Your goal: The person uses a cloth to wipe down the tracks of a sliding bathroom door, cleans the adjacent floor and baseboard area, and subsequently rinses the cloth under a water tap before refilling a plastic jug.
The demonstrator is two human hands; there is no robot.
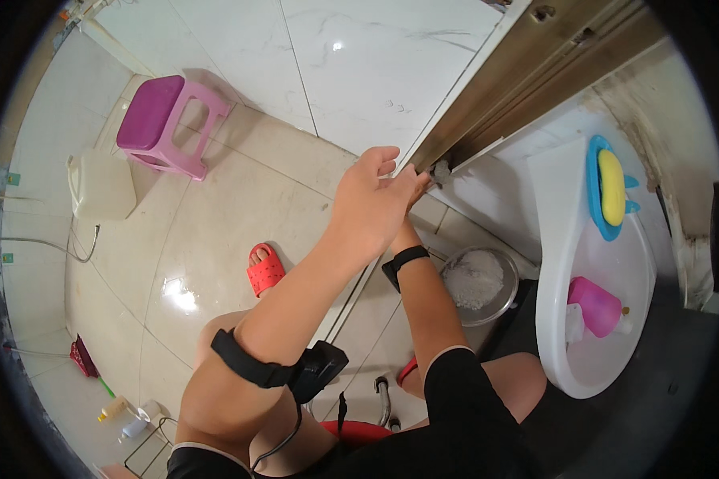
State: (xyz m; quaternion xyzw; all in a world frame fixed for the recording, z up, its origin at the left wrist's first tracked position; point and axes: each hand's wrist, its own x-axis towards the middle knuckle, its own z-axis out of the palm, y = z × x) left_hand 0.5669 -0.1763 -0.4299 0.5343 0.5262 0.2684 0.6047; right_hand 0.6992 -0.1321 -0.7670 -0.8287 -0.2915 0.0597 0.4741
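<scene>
My left hand [370, 200] is at the lower end of a brown door frame [485, 99], fingers bent and apart, with nothing visible in it. Behind it, my right hand [418, 190] is mostly hidden, its fingertips close to a rough grey lump [440, 172] at the foot of the frame. Whether those fingers grip the lump, I cannot tell. Below and to the right, a round metal bowl [514, 276] of white powder [476, 276] sits on the floor. Black straps with small devices are around my left forearm and right wrist.
A white washbasin [548, 341] at right bears a yellow soap bar [612, 187] in a blue dish [595, 212] and a pink container [596, 306]. Across the tiled floor are a pink-purple stool [153, 114], a whitish jerrycan [103, 184] and bottles [115, 408]. A metal pipe [384, 401] rises near my legs.
</scene>
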